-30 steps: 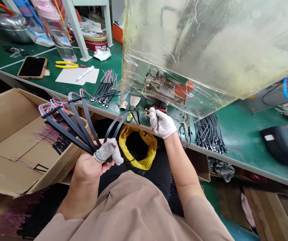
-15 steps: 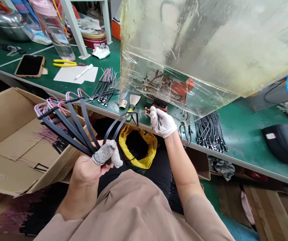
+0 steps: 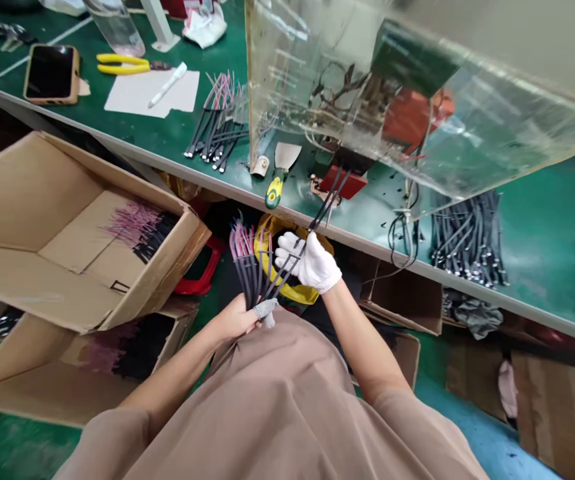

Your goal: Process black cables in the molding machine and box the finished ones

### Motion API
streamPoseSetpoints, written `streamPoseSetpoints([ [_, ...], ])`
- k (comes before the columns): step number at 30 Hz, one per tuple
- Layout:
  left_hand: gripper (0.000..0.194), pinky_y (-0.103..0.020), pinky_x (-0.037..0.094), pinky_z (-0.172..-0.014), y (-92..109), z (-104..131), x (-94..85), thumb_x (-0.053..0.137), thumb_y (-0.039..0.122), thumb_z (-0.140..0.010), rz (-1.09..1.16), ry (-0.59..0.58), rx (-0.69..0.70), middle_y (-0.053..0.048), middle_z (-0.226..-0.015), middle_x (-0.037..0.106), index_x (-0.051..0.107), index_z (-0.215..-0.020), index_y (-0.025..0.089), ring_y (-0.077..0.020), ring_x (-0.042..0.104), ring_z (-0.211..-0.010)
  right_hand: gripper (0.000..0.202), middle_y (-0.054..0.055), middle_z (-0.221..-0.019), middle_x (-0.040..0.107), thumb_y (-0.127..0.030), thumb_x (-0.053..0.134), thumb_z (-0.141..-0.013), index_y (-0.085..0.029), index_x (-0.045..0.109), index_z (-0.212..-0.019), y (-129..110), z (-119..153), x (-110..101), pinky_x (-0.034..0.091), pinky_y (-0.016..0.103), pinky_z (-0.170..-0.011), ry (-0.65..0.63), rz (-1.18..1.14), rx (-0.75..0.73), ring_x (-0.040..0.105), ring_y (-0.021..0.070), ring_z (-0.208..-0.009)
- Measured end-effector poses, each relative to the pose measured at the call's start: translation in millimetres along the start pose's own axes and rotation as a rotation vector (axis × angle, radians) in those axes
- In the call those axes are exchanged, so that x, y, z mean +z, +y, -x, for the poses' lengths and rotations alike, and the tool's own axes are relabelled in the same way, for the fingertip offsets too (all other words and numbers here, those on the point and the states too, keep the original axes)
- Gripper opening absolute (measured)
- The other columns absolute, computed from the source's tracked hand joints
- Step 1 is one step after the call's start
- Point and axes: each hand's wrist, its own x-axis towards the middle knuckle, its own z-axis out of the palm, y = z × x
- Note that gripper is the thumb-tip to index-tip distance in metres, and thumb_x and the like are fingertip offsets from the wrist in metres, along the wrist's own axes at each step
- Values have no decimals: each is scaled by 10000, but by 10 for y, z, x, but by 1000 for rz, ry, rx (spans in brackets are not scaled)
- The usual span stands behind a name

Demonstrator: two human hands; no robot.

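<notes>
My left hand [image 3: 240, 319], with grey covers on its fingertips, grips a bunch of flat black cables [image 3: 248, 280] with pink and blue wire ends fanning upward. My right hand [image 3: 313, 265], in a white glove, is just below the bench edge, palm up. Two cables cross its palm under the thumb, its other fingers fairly straight. Thin black strands [image 3: 331, 200] stretch from there to a red block [image 3: 345, 183] of the machine under the clear plastic guard [image 3: 287, 87]. A yellow bag [image 3: 301, 293] hangs open behind my right hand.
On the green bench lie a scraper [image 3: 280, 175], a cable bundle [image 3: 217, 127], yellow-handled pliers [image 3: 130, 64], a white pen [image 3: 167, 85], a phone [image 3: 52, 73] and a large cable pile [image 3: 467, 237]. Cardboard boxes [image 3: 32, 267] holding cables stand at the left.
My left hand has moved right and down with its cables. My right hand has dropped back from the machine to below the bench edge, its fingers straighter. The view tilts lower.
</notes>
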Motion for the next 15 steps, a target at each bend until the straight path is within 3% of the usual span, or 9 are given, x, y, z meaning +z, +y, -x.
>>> streamPoseSetpoints([
  [3,595,-196,227,-371,-248,-66,46,594,702,-768,-54,17,-100,1,-497,509,636,-633,124,-60,352,-375,315,47,-800,747,-376,393,-1053,-164,615,-985,102,-236,-122,608,301,-629,306,58,-108,695,151,-633],
  [6,590,-205,232,-382,-329,-104,68,565,687,-788,-89,-14,-103,-2,-514,516,650,-638,123,-62,354,-380,291,7,-627,678,-404,494,-1018,-165,586,-878,189,-434,-272,525,222,-475,555,224,-243,584,108,-463],
  [11,575,-205,242,-372,-219,-138,118,567,677,-796,-80,-50,-79,-6,-524,533,638,-628,132,-65,365,-381,394,-37,-494,545,-527,505,-980,-182,573,-801,158,-605,-432,338,182,-335,802,422,-298,437,79,-353],
  [15,559,-188,241,-346,-70,15,91,580,655,-826,-38,-104,0,-2,-504,539,624,-613,140,-57,349,-368,334,-75,-448,437,-484,430,-1004,-216,530,-832,-111,-654,-610,293,193,-326,899,391,-305,361,91,-341],
])
